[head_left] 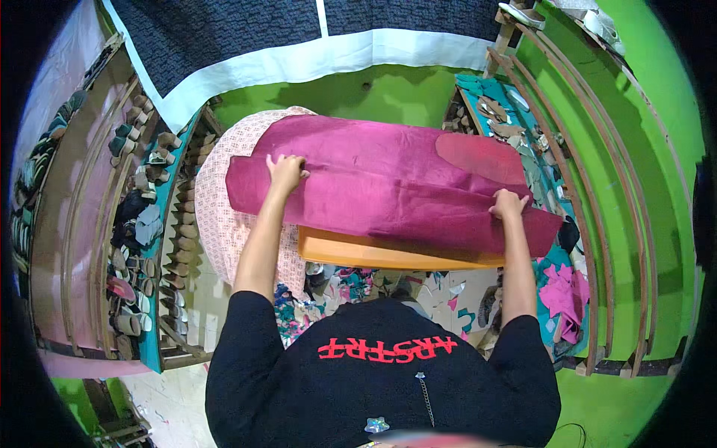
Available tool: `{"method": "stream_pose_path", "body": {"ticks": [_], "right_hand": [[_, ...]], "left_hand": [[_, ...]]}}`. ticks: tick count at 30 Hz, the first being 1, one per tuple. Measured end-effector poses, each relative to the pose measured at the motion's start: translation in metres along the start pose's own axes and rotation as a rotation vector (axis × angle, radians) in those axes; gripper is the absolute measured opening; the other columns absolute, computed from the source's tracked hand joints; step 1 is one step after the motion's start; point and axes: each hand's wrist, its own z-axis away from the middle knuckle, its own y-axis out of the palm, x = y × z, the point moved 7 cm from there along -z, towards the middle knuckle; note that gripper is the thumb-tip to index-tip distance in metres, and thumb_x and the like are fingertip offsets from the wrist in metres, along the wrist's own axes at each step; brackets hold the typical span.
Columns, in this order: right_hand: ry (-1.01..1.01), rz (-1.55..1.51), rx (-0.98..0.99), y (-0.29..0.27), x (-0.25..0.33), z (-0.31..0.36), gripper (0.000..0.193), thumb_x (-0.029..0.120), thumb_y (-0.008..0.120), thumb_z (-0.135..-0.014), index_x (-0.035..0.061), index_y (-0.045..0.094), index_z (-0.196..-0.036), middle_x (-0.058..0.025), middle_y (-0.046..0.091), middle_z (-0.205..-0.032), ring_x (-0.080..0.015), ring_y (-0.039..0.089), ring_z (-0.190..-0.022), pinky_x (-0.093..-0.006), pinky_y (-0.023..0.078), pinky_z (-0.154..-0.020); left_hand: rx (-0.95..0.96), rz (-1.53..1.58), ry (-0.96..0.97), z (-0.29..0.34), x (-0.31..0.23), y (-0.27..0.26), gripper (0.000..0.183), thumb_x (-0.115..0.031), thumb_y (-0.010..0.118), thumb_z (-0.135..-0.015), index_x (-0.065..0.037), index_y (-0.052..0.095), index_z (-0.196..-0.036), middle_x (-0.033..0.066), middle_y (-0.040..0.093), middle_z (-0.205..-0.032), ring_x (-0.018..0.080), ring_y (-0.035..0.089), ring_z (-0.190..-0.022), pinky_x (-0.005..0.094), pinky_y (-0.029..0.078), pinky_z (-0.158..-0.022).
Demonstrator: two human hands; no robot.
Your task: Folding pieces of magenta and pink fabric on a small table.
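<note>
Sheet (358, 179), magenta: one, layers uncountable, laid across one orange slab (373, 252) and one pale patterned cloth (216, 187). Left hand (286, 172): one, gripping the sheet near its left end. Right hand (509, 204): one, gripping it toward the right. Crumpled pink fabric (564, 295): one heap, far right.

magenta sheet (358, 168), smooth, faintly glossy; patterned cloth (230, 237), matt

Orange tabletop (373, 254), magenta sheet (381, 168), patterned cloth (224, 233) atop
</note>
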Motion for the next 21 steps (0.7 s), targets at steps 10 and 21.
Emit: {"method": "stream_pose_path", "body": {"ticks": [10,21], "right_hand": [[-0.405,-0.287,0.234,0.056,0.158,0.014,0.081,0.051,0.075,-0.051,0.0113,0.052,-0.118,-0.0143,0.054,-0.116,-0.0297,0.049,-0.110,-0.0537,0.029,-0.094],[-0.509,-0.225,-0.549,-0.026,0.186,-0.025,0.033,0.018,0.075,-0.055,0.0083,0.058,-0.081,-0.0082,0.055,-0.083,-0.0253,0.055,-0.084,-0.0412,0.040,-0.084]], "left_hand": [[-0.023,0.048,0.014,-0.020,-0.015,0.049,0.031,-0.035,0.070,-0.066,-0.018,0.063,-0.091,-0.0028,0.060,-0.097,0.0172,0.047,-0.105,0.0579,0.017,-0.100],[-0.030,0.207,0.234,-0.035,-0.157,0.009,0.057,-0.038,0.064,-0.072,-0.019,0.044,-0.122,0.0082,0.033,-0.133,0.0279,0.020,-0.130,0.0670,0.003,-0.098]]}}
